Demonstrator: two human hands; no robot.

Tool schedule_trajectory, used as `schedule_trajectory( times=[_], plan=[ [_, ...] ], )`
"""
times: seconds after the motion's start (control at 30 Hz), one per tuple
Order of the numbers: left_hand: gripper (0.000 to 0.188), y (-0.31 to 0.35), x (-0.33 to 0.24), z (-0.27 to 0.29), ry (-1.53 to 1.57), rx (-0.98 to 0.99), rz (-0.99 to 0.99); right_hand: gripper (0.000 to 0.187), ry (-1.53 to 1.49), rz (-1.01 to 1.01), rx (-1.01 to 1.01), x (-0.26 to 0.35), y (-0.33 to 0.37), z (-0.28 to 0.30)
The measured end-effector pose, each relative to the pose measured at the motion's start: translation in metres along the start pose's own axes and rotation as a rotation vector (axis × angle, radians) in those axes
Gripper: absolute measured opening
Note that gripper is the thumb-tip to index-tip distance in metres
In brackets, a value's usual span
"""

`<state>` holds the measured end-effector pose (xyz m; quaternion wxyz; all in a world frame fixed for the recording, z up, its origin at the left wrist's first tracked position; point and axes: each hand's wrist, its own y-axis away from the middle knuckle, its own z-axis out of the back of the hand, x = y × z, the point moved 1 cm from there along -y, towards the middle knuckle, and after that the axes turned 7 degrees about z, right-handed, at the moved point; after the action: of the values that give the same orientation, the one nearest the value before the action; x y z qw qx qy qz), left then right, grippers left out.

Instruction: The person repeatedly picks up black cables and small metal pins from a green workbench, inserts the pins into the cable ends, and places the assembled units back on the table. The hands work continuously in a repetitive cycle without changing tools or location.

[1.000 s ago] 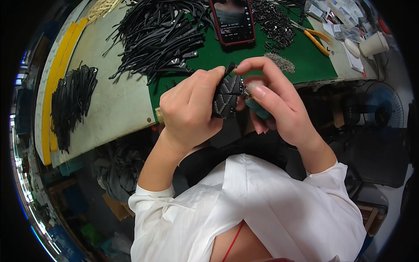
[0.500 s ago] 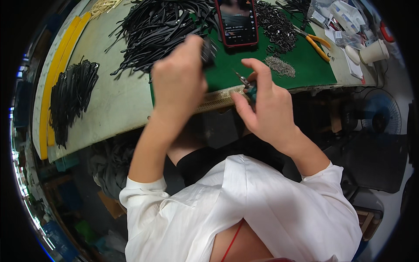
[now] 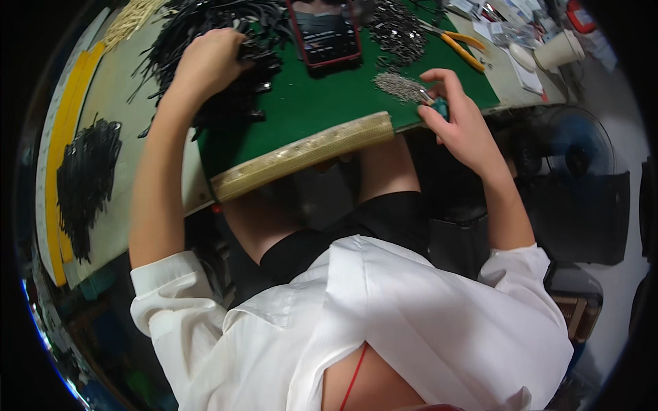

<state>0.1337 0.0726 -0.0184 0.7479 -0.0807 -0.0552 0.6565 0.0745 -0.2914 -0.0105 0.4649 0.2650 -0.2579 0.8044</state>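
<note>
My left hand (image 3: pixel 209 65) is at the pile of black straps (image 3: pixel 171 34) at the upper left. Its fingers curl in among the straps and are partly hidden, so what they hold does not show. At the right, my right hand (image 3: pixel 458 113) closes around a small pointed tool with a teal handle (image 3: pixel 440 106). The tool's metal end points toward a heap of small silver metal pieces (image 3: pixel 399 87), close beside it. Between my hands, a long pale-yellow mesh-textured strip (image 3: pixel 301 152) lies along the front edge of the green mat (image 3: pixel 315 99).
A phone (image 3: pixel 325 34) in a red case stands behind the mat's middle. Dark small parts (image 3: pixel 397 34) are heaped right of it, near orange-handled pliers (image 3: pixel 462 48). A white cup (image 3: pixel 558 51) lies tilted at the right. Yellow rulers (image 3: pixel 58 164) and black straps (image 3: pixel 89 181) are at the left.
My left hand has moved left and away from me, from above the mat to the strap pile. My right hand has shifted right with the tool, off the pale strip. The view has shifted slightly.
</note>
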Motion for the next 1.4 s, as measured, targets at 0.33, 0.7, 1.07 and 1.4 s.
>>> schedule_trajectory(
  times=[0.33, 0.7, 1.07, 1.4],
  plan=[
    [0.030, -0.001, 0.007, 0.004, 0.089, 0.020, 0.025, 0.028, 0.280, 0.249, 0.328, -0.011, -0.011, 0.007],
    [0.034, 0.015, -0.002, 0.014, 0.010, 0.027, -0.201, 0.026, 0.367, 0.193, 0.307, -0.007, -0.014, 0.000],
    [0.038, -0.001, 0.021, 0.019, 0.193, 0.165, -0.045, 0.025, 0.390, 0.274, 0.359, -0.003, -0.025, -0.005],
    [0.029, 0.060, 0.011, 0.087, 0.834, -0.028, 0.208, 0.030, 0.424, 0.379, 0.462, 0.003, -0.040, -0.005]
  ],
)
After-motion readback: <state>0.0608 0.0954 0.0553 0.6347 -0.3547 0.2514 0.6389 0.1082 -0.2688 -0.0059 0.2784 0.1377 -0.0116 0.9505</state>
